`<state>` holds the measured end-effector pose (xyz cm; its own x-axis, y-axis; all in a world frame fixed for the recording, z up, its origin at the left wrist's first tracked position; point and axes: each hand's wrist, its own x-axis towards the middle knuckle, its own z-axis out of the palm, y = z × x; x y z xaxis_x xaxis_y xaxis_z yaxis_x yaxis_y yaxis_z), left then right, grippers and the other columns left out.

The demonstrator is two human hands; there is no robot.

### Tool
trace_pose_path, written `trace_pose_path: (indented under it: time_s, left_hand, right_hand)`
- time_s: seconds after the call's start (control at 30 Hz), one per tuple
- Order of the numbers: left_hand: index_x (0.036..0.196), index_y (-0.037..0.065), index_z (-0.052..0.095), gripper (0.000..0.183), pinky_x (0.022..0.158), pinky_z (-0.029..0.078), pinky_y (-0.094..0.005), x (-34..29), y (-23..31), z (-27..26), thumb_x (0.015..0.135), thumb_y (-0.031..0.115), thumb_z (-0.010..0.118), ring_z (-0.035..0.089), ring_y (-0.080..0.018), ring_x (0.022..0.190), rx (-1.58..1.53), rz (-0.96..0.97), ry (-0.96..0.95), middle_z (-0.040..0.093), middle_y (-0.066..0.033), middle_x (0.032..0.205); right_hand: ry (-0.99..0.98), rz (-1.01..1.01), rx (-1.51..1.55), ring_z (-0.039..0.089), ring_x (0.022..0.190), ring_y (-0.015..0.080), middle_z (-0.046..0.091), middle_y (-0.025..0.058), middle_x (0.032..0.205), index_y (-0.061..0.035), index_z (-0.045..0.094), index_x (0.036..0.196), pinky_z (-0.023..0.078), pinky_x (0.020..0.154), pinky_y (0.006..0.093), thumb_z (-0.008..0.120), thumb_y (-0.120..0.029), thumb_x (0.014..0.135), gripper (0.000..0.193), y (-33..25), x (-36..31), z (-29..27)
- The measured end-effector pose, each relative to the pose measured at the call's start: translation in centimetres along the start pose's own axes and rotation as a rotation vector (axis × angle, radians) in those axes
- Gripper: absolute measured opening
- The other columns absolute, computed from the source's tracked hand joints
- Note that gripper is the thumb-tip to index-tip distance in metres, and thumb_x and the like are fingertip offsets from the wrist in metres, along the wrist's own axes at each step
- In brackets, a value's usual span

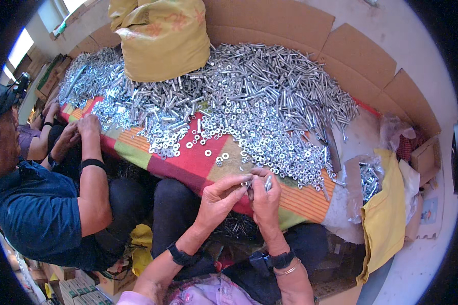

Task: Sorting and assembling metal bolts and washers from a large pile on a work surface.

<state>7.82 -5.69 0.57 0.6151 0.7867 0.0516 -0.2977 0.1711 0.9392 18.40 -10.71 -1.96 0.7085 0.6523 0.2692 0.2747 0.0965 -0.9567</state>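
Over the near edge of a patchwork cloth (183, 165), my two hands meet with fingertips almost touching. My left hand (220, 199) is closed in a pinch on a small shiny metal piece (248, 183), perhaps a nut or washer; its exact kind is hidden by the fingers. Closed too, my right hand (265, 202) grips a silver bolt (268, 183), whose end shows between thumb and fingers. Just beyond the hands lies a spread of loose washers and nuts (269, 152). Behind it rises a heap of metal bolts (269, 71).
A full yellow sack (163, 46) stands on the heap. Cardboard sheets (361, 51) line the back. At right are a plastic bag of metal parts (370, 178) and a yellow cloth sack (384, 218). On the left sits a co-worker (40, 208), hands at the table edge.
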Motion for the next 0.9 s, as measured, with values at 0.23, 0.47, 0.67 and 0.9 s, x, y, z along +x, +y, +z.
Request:
trace_pose_path:
  time_s: [0.23,0.47,0.67,0.9]
  left_hand:
    - [0.108,-0.003,0.058,0.023,0.085,0.044,-0.0256,-0.9,-1.0,-0.1,0.086,-0.003,0.050,0.055,-0.0133,0.100,0.307,0.182,-0.017,0.059,-0.0091,0.111]
    - [0.104,-0.004,0.058,0.018,0.080,0.045,-0.0234,1.6,-0.9,-2.3,0.088,0.001,0.051,0.057,-0.0115,0.091,0.256,0.078,0.261,0.062,-0.0077,0.097]
    - [0.100,-0.002,0.059,0.019,0.075,0.046,-0.0279,5.7,-1.4,-3.0,0.082,0.003,0.057,0.060,-0.0225,0.084,0.696,0.318,0.152,0.061,-0.0128,0.090]
    - [0.090,0.006,0.061,0.018,0.085,0.038,-0.0398,9.0,-4.6,-2.9,0.074,0.013,0.063,0.051,-0.0300,0.097,1.292,0.592,0.088,0.055,-0.0110,0.105]
  right_hand:
    - [-0.121,0.725,0.837,0.033,0.038,0.0017,0.045,-0.0033,0.058,-0.0046,0.054,0.091,0.022,0.031,0.0172,0.050,-0.014,0.087,0.011,-1.7,-0.5,0.0]
    - [-0.091,0.802,0.969,0.029,0.035,0.0027,0.042,-0.0033,0.058,-0.0039,0.056,0.092,0.021,0.030,0.0174,0.057,-0.023,0.085,0.020,-0.6,0.7,-1.1]
    - [-0.007,0.851,0.976,0.031,0.035,0.0030,0.041,-0.0032,0.056,-0.0039,0.054,0.091,0.022,0.029,0.0174,0.058,-0.023,0.083,0.021,-0.2,0.5,-1.2]
    - [0.041,0.889,1.005,0.031,0.036,0.0032,0.042,-0.0026,0.057,-0.0076,0.053,0.087,0.022,0.030,0.0176,0.059,-0.024,0.083,0.018,0.5,0.6,-1.4]
